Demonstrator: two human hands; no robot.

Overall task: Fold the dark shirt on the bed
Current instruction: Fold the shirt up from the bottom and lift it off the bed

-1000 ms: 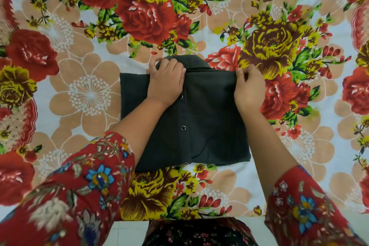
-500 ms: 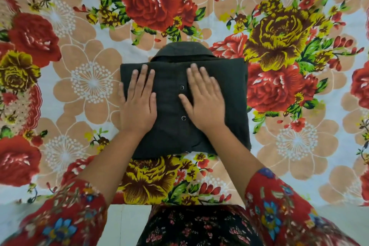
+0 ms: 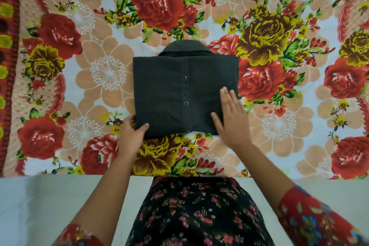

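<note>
Head view shows the floral bedsheet (image 3: 279,126) bare all round, nothing crowding the dark shirt (image 3: 169,90) at its middle, already a neat rectangle, collar (image 3: 184,47) up top. Folding looks nearly finished. Right hand (image 3: 232,120) lies flat, spread; left hand (image 3: 130,133) pinches the near corner.

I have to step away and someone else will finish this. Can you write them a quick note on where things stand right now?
Left hand: gripping the near left corner of the folded dark grey button-up shirt, thumb on top.
Right hand: open, flat on the shirt's near right corner.
Shirt: a compact rectangle on the floral bedsheet, collar at the far edge, snap-button placket facing up.
Done: sleeves and sides look folded in and the length doubled up.
Left: probably only a last smoothing or squaring of the edges; nothing loose is visible.
</note>
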